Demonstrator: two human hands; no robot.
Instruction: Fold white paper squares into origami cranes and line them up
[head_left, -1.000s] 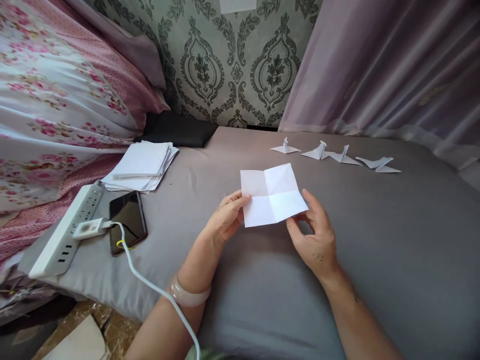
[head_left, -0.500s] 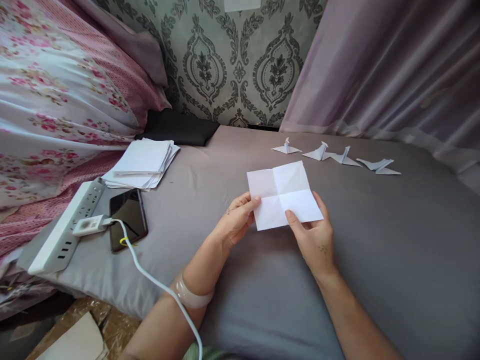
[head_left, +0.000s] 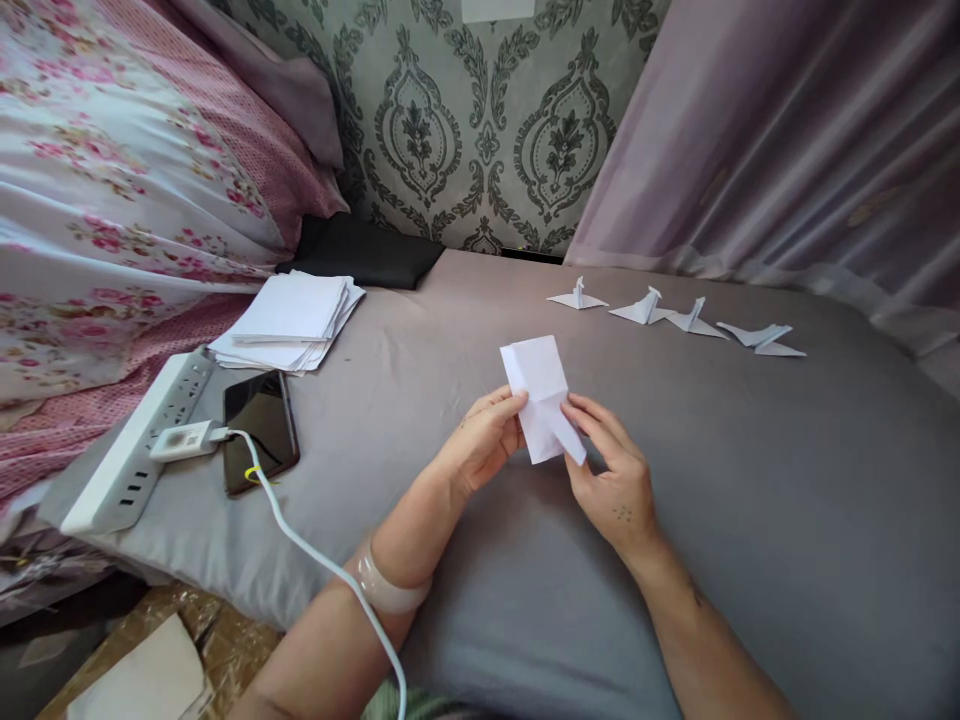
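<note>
A creased white sheet of paper (head_left: 541, 375) is held up over the grey bed cover, its right half bent back behind the left so it looks like a narrow upright piece. My left hand (head_left: 491, 430) pinches its left edge, thumb in front. On the right edge, my right hand (head_left: 611, 470) grips the bent part between thumb and fingers, and a lower flap sticks out toward it. Beyond the hands, several folded paper cranes (head_left: 641, 307) stand in a row at the back right.
A stack of white paper (head_left: 289, 310) lies at the left by a black folded item (head_left: 367, 255). Nearer are a phone (head_left: 261, 430) and a power strip (head_left: 142, 450) with a charger (head_left: 184, 441). Its white cable (head_left: 322, 570) crosses over my left forearm.
The paper was spread open showing crossing creases; now its right half is folded back. My right hand has moved left and turned, its fingers closing on the bent edge.
</note>
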